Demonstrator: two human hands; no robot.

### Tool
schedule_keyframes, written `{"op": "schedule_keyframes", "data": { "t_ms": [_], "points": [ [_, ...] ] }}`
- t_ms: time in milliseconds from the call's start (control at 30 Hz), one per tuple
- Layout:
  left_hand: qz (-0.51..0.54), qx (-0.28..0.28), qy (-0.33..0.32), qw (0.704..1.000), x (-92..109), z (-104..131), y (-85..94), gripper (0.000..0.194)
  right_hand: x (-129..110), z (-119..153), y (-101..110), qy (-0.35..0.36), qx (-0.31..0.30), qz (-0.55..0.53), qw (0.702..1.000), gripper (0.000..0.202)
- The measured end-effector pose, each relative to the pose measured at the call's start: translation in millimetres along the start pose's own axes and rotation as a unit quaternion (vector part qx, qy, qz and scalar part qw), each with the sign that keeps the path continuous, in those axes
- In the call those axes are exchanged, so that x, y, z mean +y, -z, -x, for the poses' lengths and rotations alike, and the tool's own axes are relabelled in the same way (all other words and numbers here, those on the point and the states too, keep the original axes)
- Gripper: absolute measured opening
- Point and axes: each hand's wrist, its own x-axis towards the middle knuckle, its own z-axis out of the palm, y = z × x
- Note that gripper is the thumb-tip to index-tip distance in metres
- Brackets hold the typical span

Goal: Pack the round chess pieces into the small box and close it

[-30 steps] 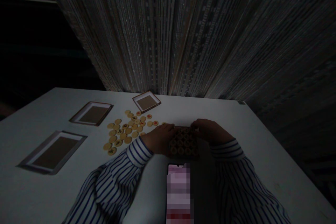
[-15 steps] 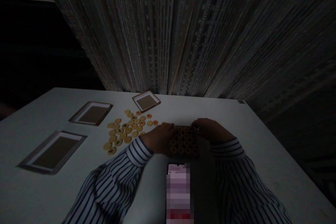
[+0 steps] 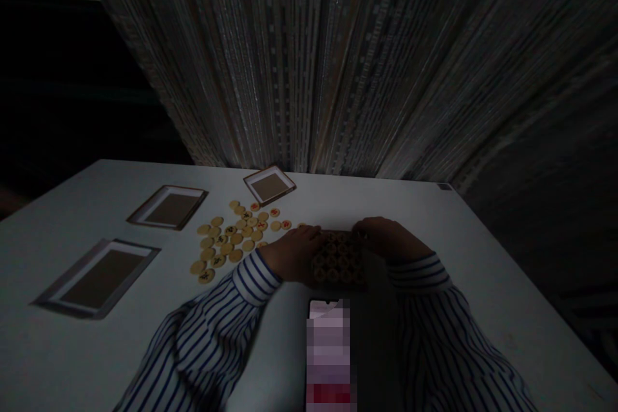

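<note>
A small box [image 3: 347, 284] packed with rows of round xiangqi pieces [image 3: 338, 257] lies between my hands; dim light blurs its details. My left hand [image 3: 295, 252] grips the box along its left side, with the fingertips at its far left corner. My right hand [image 3: 386, 236] is at the far right corner, fingers curled and pressed together over a xiangqi piece that barely shows. Left of the box, several loose xiangqi pieces [image 3: 235, 239] lie scattered flat, some with red or dark characters facing up.
Three shallow trays or lids stand on the white table [image 3: 473, 270]: one at the back [image 3: 269, 185], one farther left [image 3: 168, 208] and one at the near left [image 3: 99, 278]. A lit phone [image 3: 328, 354] lies in front of the box. A curtain [image 3: 299, 77] hangs behind.
Both hands stay almost in place around the box. The pale round piece by my right fingertips shows less clearly now.
</note>
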Motion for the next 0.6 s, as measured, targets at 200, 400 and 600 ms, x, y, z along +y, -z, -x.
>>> {"op": "schedule_keyframes", "data": {
  "t_ms": [200,400,600],
  "points": [
    [0.009,0.014,-0.010,1.000,-3,-1,-4.0,0.096,0,1,0,0.001,0.013,-0.011,1.000,0.021],
    [0.017,0.018,-0.012,1.000,-3,-1,-3.6,0.098,-1,-2,-2,0.010,0.051,-0.028,0.998,0.021],
    [0.013,0.004,-0.006,1.000,0,-1,0.7,0.096,-12,-10,-6,0.069,0.045,0.017,0.996,0.019]
  ]
}}
